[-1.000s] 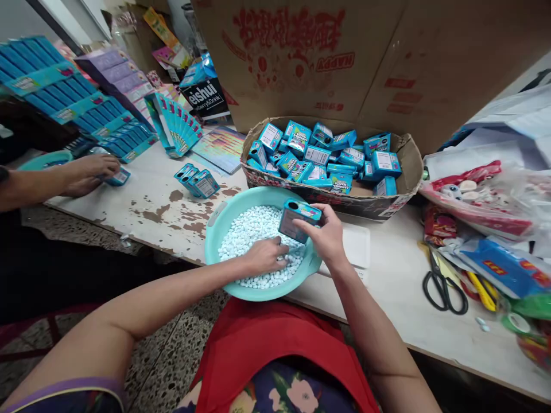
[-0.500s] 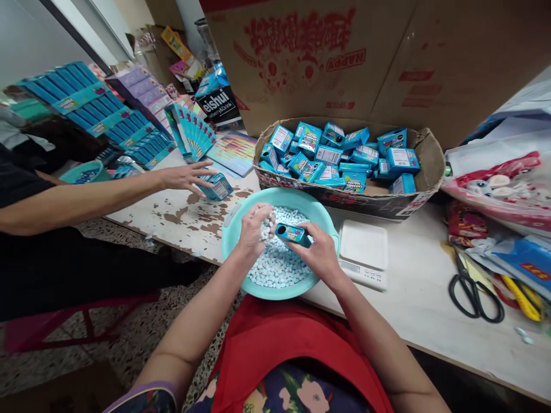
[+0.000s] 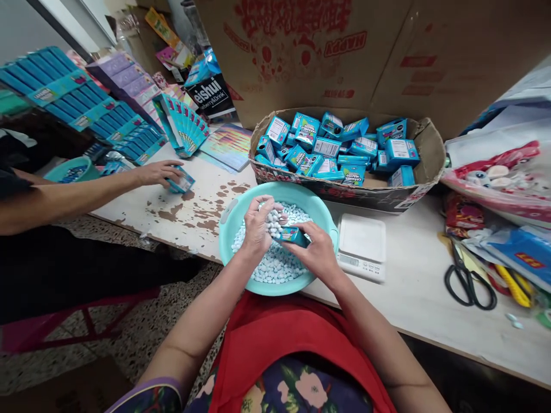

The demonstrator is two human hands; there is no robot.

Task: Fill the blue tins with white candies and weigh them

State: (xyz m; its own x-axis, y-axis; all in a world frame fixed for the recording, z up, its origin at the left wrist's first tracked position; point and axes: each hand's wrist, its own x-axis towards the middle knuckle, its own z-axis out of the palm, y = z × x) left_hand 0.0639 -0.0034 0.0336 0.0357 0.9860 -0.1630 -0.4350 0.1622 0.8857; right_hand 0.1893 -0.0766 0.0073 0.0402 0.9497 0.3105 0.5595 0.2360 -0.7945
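Observation:
My left hand (image 3: 257, 228) is curled round a handful of pale candies (image 3: 272, 223), held at the end of a small blue candy box (image 3: 291, 236). My right hand (image 3: 317, 250) grips that box from its right side, tilted over the turquoise basin (image 3: 225, 244). The box's opening is covered by the candies and the left fingers. Many more loose pale candies (image 3: 278, 267) fill the basin beneath both hands.
Behind the basin, a cut-down carton (image 3: 387, 198) holds several blue boxes. A white scale (image 3: 362, 244) and black scissors (image 3: 471, 284) lie to the right. At left, a co-worker's hand (image 3: 160, 173) holds a blue box (image 3: 181, 180) near display trays (image 3: 81, 109).
My left hand has brought its candies over against the box's end, covering the opening. The co-worker's hand has drawn a blue box leftward across the table. The view has shifted slightly.

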